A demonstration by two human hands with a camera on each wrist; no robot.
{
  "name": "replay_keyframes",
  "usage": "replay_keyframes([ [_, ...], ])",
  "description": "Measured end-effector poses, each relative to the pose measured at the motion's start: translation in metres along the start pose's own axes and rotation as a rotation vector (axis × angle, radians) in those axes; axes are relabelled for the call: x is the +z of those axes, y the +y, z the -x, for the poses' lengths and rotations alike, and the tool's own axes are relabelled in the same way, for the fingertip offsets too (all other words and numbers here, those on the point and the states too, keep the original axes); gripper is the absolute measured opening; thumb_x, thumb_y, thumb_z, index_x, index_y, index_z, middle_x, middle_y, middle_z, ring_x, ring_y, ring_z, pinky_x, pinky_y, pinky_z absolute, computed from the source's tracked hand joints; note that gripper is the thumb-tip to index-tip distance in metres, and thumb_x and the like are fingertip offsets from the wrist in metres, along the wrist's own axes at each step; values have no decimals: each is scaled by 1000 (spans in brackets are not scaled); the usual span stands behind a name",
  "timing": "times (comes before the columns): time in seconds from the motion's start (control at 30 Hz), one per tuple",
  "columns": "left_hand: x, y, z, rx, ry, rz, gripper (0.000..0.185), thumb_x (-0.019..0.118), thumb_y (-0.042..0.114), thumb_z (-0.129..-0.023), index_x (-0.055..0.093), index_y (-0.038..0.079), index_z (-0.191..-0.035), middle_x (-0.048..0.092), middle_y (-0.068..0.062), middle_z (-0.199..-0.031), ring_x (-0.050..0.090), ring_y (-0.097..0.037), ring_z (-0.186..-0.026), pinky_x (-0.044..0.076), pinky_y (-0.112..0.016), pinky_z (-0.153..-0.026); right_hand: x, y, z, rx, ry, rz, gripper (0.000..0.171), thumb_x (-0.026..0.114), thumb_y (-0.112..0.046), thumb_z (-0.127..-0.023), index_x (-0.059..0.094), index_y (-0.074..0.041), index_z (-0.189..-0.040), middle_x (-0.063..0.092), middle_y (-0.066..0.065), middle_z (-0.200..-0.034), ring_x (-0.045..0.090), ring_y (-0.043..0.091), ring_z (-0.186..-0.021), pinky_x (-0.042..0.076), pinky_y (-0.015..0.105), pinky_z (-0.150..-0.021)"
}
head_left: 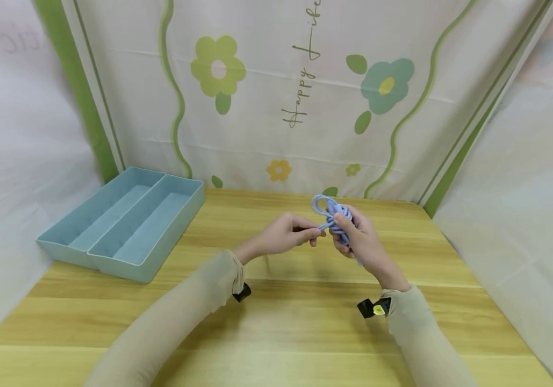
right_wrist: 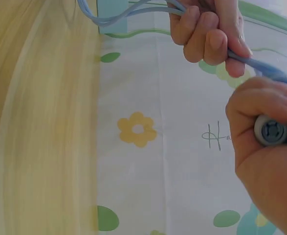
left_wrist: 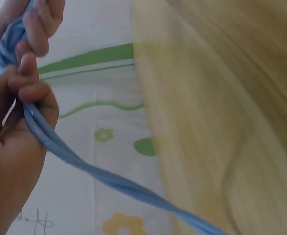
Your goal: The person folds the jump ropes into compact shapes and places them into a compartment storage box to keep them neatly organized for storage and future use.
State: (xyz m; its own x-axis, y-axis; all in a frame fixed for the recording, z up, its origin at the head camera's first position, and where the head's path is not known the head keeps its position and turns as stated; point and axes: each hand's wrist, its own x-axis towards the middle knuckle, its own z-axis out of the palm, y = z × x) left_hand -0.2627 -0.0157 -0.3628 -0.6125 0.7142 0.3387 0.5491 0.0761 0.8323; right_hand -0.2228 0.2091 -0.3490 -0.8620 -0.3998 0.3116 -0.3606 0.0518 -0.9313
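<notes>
Wood-grain table (head_left: 276, 322) fills the floor of a booth hung with flower-printed cloth (head_left: 305, 97); a blue two-compartment tray (head_left: 126, 228) sits at far left. Mid-table and raised, the left hand (head_left: 283, 236) pinches strands of a light blue cord (head_left: 331, 215) between curled fingers. Just beside it, the right hand (head_left: 360, 239) clasps the coiled bundle, thumb on top.

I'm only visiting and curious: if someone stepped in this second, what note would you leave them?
Left hand: pinches strands of the blue cable.
Right hand: grips the coiled bundle of that cable, held above the wooden table.
Blue divided tray: sits at the table's left, nothing visible inside.
Done: cable mostly gathered into a coil.
Left, probably: finish the bundle and set it down, perhaps in the tray.
</notes>
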Motion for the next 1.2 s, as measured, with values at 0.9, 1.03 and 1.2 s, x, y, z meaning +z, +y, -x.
replay_keyframes([
  [0.9,-47,-6,-6,-106,-239,-18,27,69,17,-95,74,9,-70,44,-1,-49,25,-14,-42,25,-26,-43,13,-11,3,46,-197,81,27,44,-18,-108,56,6,-113,49,21,-67,40,19,-41,32,31,-31],
  [1.03,-51,-7,-5,-97,-219,-51,22,70,9,-93,75,8,-71,53,-1,-53,27,-10,-45,25,-24,-46,15,-9,3,67,-202,111,26,45,-20,-107,57,3,-111,49,20,-67,39,17,-41,33,29,-32],
  [1.2,-53,-10,-3,-86,-109,-143,5,76,10,-88,80,8,-86,69,2,-70,49,-10,-51,38,-22,-50,17,-7,3,93,-236,134,25,45,-21,-107,58,0,-111,49,20,-68,40,16,-42,34,29,-33],
])
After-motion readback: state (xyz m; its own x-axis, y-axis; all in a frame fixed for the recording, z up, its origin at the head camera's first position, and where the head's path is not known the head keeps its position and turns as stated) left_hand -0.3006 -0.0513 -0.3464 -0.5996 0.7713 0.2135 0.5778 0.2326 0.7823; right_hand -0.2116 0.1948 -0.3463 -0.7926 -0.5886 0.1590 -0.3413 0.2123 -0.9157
